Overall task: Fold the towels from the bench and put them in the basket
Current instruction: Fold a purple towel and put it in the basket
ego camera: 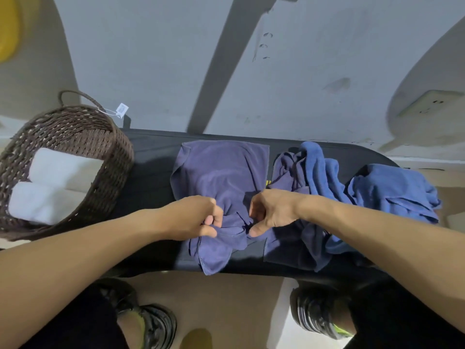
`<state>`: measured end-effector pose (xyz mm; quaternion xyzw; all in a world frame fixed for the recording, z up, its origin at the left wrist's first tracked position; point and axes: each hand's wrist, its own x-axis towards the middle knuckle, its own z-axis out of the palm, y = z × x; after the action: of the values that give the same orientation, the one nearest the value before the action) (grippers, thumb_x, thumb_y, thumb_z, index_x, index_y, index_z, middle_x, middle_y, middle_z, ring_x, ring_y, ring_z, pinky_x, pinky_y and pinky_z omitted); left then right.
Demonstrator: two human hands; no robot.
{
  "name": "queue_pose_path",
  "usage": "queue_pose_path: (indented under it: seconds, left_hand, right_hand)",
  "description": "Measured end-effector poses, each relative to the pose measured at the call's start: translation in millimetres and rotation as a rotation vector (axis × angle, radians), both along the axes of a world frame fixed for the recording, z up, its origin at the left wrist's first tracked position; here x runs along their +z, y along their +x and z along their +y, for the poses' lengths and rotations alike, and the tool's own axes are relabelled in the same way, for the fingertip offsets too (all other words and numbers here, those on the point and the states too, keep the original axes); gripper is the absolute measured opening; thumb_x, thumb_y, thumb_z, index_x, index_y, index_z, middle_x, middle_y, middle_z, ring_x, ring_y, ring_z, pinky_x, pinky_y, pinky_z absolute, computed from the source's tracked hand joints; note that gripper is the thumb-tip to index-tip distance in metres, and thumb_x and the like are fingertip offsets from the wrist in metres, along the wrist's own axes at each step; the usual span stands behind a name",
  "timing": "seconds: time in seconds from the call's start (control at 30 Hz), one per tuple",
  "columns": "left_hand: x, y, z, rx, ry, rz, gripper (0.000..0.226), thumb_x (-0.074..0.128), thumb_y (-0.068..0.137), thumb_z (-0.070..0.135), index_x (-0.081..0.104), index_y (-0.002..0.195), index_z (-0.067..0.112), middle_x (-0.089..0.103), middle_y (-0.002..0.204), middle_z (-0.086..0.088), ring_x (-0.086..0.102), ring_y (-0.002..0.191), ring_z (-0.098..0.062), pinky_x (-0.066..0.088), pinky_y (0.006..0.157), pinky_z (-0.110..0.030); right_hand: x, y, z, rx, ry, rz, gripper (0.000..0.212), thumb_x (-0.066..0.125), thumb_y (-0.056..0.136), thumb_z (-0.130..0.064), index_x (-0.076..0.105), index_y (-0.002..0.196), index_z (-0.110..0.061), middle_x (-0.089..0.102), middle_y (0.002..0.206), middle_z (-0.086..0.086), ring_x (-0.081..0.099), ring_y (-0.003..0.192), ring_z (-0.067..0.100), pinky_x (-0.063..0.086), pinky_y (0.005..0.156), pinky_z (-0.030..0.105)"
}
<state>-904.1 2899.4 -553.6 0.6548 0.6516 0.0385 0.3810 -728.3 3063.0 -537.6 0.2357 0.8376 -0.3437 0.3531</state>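
Observation:
A purple towel (pixel 221 172) lies spread on the black bench (pixel 151 172), its near edge bunched and hanging over the front. My left hand (pixel 198 217) pinches that bunched near edge with curled fingers. My right hand (pixel 271 210) pinches the same edge a little to the right. A heap of crumpled towels, purple (pixel 289 172) and blue (pixel 382 190), lies on the bench's right half. The brown woven basket (pixel 75 129) stands on the bench's left end with two folded white towels (pixel 57 182) inside.
A grey wall rises right behind the bench, with a wall socket (pixel 430 103) at the right. A paper tag (pixel 122 110) hangs from the basket's handle. My two shoes (pixel 151 323) stand on the tan floor in front of the bench.

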Motion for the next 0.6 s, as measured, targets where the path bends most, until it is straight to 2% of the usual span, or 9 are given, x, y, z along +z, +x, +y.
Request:
queue_pose_path:
  seconds: [0.1, 0.2, 0.27, 0.33, 0.4, 0.47, 0.5, 0.57, 0.6]
  left_hand:
    - [9, -12, 3, 0.075, -0.036, -0.029, 0.008, 0.069, 0.086, 0.022, 0.064, 0.092, 0.024, 0.058, 0.086, 0.009, 0.056, 0.077, -0.005, 0.046, 0.074, -0.026]
    - [21, -34, 4, 0.115, -0.044, 0.040, 0.010, 0.071, 0.084, 0.018, 0.063, 0.088, 0.022, 0.062, 0.084, 0.006, 0.059, 0.078, -0.011, 0.048, 0.077, -0.030]
    - [26, -54, -1, 0.130, -0.105, 0.145, 0.015, 0.071, 0.083, 0.017, 0.059, 0.082, 0.026, 0.061, 0.078, 0.007, 0.058, 0.075, -0.013, 0.047, 0.072, -0.030]
    - [28, -69, -7, 0.169, -0.155, 0.219, 0.021, 0.070, 0.084, 0.017, 0.055, 0.078, 0.030, 0.061, 0.073, 0.009, 0.056, 0.071, -0.012, 0.043, 0.068, -0.028]
    - [25, -76, -12, 0.263, -0.137, 0.269, 0.018, 0.066, 0.086, 0.016, 0.057, 0.087, 0.032, 0.065, 0.084, 0.007, 0.059, 0.079, -0.016, 0.046, 0.074, -0.030]
    - [21, -73, -16, 0.350, -0.030, 0.372, 0.018, 0.061, 0.089, 0.021, 0.055, 0.105, 0.027, 0.060, 0.103, -0.002, 0.059, 0.093, -0.026, 0.049, 0.086, -0.039]
    - [20, -68, -17, 0.396, 0.046, 0.402, 0.017, 0.059, 0.090, 0.025, 0.053, 0.106, 0.024, 0.058, 0.105, -0.005, 0.059, 0.096, -0.029, 0.048, 0.087, -0.042]
    - [19, -54, -21, 0.460, 0.170, 0.374, 0.011, 0.057, 0.091, 0.036, 0.052, 0.090, 0.025, 0.063, 0.096, -0.004, 0.062, 0.091, -0.031, 0.049, 0.079, -0.039]
    - [19, -45, -23, 0.454, 0.178, 0.346, 0.020, 0.055, 0.091, 0.043, 0.051, 0.080, 0.027, 0.064, 0.085, -0.001, 0.063, 0.083, -0.029, 0.049, 0.072, -0.036]
  right_hand:
    - [-7, 6, 4, -0.035, -0.006, 0.029, 0.027, 0.076, 0.085, -0.039, 0.063, 0.096, -0.019, 0.069, 0.084, -0.002, 0.059, 0.072, 0.012, 0.047, 0.071, 0.026]
    - [-9, 8, 9, -0.043, 0.008, 0.087, 0.009, 0.068, 0.092, -0.021, 0.061, 0.086, -0.019, 0.063, 0.054, -0.010, 0.058, 0.054, 0.011, 0.048, 0.068, 0.026]
    - [-4, 5, 17, -0.065, 0.036, 0.129, 0.007, 0.065, 0.094, -0.016, 0.064, 0.088, -0.019, 0.059, 0.045, -0.014, 0.060, 0.049, 0.011, 0.049, 0.065, 0.024]
    - [2, 1, 22, -0.152, 0.042, 0.199, 0.006, 0.061, 0.096, -0.014, 0.065, 0.092, -0.017, 0.064, 0.051, -0.011, 0.062, 0.048, 0.012, 0.049, 0.060, 0.021]
    - [4, -6, 19, -0.348, 0.018, 0.295, 0.007, 0.058, 0.096, -0.009, 0.063, 0.098, -0.012, 0.072, 0.071, 0.001, 0.067, 0.054, 0.019, 0.052, 0.053, 0.023]
    - [6, -13, 12, -0.473, 0.123, 0.426, 0.012, 0.061, 0.091, -0.009, 0.061, 0.103, -0.010, 0.073, 0.089, 0.005, 0.068, 0.062, 0.023, 0.055, 0.062, 0.027]
    - [7, -16, 7, -0.474, 0.223, 0.489, 0.016, 0.064, 0.088, -0.012, 0.061, 0.104, -0.011, 0.070, 0.095, 0.003, 0.065, 0.066, 0.021, 0.053, 0.071, 0.028]
    - [12, -19, -3, -0.432, 0.317, 0.570, 0.019, 0.070, 0.084, -0.018, 0.063, 0.101, -0.012, 0.067, 0.095, 0.000, 0.062, 0.074, 0.017, 0.050, 0.079, 0.028]
    - [15, -21, -8, -0.387, 0.293, 0.558, 0.016, 0.071, 0.084, -0.020, 0.064, 0.097, -0.014, 0.068, 0.092, -0.001, 0.064, 0.078, 0.017, 0.051, 0.078, 0.029]
